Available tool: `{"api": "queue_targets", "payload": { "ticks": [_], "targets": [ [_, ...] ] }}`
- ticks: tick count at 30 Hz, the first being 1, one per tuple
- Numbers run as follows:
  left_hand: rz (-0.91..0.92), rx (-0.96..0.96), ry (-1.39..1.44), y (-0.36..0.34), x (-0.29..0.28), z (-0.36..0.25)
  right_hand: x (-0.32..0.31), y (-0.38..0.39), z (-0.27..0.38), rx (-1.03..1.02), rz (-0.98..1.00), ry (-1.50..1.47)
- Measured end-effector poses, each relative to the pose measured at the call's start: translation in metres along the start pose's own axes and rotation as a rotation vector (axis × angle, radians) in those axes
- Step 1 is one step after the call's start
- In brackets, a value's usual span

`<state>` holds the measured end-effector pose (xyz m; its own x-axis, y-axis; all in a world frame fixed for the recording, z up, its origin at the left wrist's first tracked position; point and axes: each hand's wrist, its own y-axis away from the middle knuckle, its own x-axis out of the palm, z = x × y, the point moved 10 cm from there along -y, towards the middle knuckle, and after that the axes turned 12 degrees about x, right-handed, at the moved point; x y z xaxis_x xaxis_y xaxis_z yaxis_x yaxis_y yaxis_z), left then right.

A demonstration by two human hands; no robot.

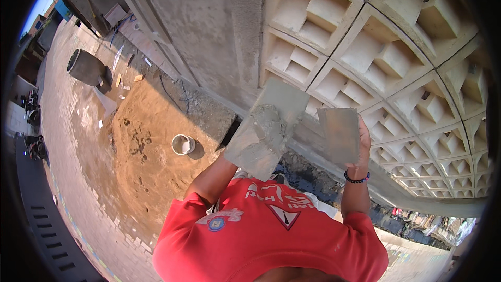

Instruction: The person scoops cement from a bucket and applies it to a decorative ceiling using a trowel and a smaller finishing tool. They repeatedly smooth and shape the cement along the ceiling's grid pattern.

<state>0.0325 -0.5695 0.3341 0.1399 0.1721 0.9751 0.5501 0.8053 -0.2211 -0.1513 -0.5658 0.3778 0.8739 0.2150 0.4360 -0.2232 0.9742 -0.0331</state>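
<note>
One right hand (364,143) is gripping a grey rectangular plate (339,134) by its right edge, before the pale block wall (389,57); to its left, a board (286,95) is bearing mortar (269,125) beyond the left forearm (211,177), the left hand hiding beneath, its grip impossible to tell.

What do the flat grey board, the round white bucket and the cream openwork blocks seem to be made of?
Flat grey board: unclear, perhaps wood; dull mortar smears it. Round white bucket: probably smooth plastic, thin-rimmed. Cream openwork blocks: likely cast concrete, matte, thick-edged.
</note>
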Motion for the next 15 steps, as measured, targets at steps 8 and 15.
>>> {"api": "queue_targets", "payload": {
  "ticks": [8, 15],
  "targets": [
    [-0.084, -0.105, 0.062, -0.009, -0.044, 0.011, 0.009, -0.021, 0.038, 0.075, -0.130, 0.468],
    [-0.226, 0.017, -0.055, -0.010, -0.084, 0.001, 0.016, -0.024, 0.028, 0.147, -0.056, 0.704]
  ]
}}
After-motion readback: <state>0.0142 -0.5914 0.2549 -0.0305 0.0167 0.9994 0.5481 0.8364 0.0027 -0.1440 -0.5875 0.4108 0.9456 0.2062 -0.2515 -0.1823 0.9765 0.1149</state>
